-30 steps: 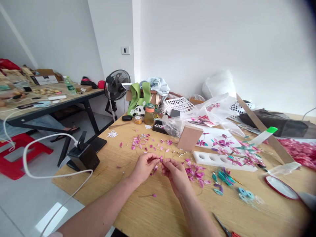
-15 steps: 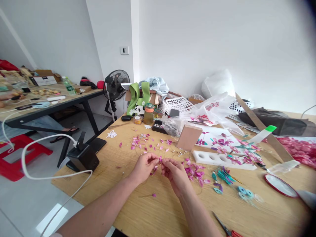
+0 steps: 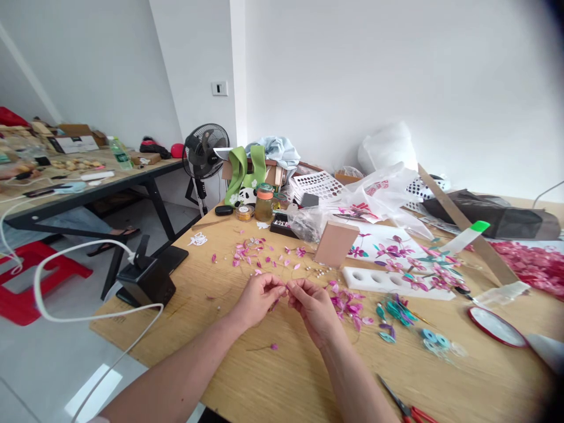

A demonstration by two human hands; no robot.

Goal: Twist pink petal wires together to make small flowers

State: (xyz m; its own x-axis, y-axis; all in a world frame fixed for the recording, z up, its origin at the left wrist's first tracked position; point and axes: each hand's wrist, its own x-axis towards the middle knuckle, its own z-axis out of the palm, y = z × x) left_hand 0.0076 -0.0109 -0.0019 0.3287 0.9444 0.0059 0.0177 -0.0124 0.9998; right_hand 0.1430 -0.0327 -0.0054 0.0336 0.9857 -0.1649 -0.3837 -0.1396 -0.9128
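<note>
My left hand (image 3: 258, 298) and my right hand (image 3: 314, 305) meet fingertip to fingertip above the wooden table (image 3: 282, 376). Both are pinched on a small pink petal piece on thin wire (image 3: 282, 289), partly hidden by the fingers. A pile of pink petals (image 3: 348, 305) lies just right of my right hand. More loose pink petals (image 3: 259, 255) are scattered beyond my hands. One small pink bead on a wire (image 3: 268, 347) lies near my left wrist.
Teal petals (image 3: 392, 314), a white foam block with holes (image 3: 392, 282), a cardboard piece (image 3: 335, 244) and red-handled scissors (image 3: 408, 408) lie to the right. A black device with white cable (image 3: 147, 279) sits at the left edge. A fan (image 3: 205, 153) and another cluttered table (image 3: 66, 182) stand behind.
My hands stay pinched together in nearly the same place; the pink piece between the fingertips shows less. The camera has shifted slightly.
</note>
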